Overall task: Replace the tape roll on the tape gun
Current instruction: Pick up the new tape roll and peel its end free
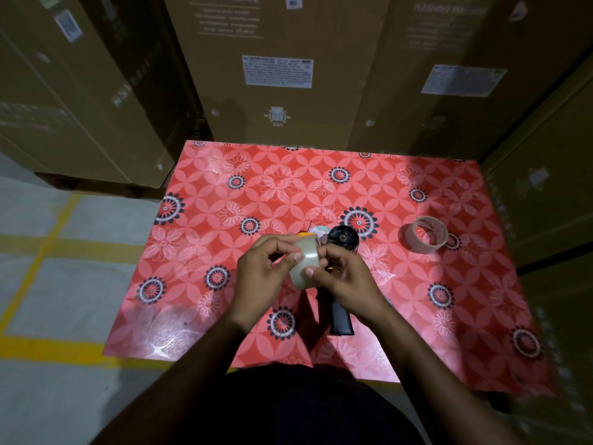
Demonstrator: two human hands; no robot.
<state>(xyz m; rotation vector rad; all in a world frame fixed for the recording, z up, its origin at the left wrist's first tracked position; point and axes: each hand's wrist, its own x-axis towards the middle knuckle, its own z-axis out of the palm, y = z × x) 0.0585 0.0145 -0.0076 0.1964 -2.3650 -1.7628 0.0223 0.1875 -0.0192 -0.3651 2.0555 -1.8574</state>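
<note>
Stacked cardboard boxes walling the far and side edges of a red floral tabletop. On it, black tape gun lying lengthwise, handle toward the body, hub away (half hidden by hands). Well right, a nearly spent roll, perhaps only its core. Over the gun, new tape roll pinched between left hand and right hand, each grip pressed on its rim.

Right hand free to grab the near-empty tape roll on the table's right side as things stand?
Probably not right away. The right hand and left hand are both pinching the clear tape roll. The path to the near-empty roll with the brown core looks clear, with only red floral tabletop between.
</note>
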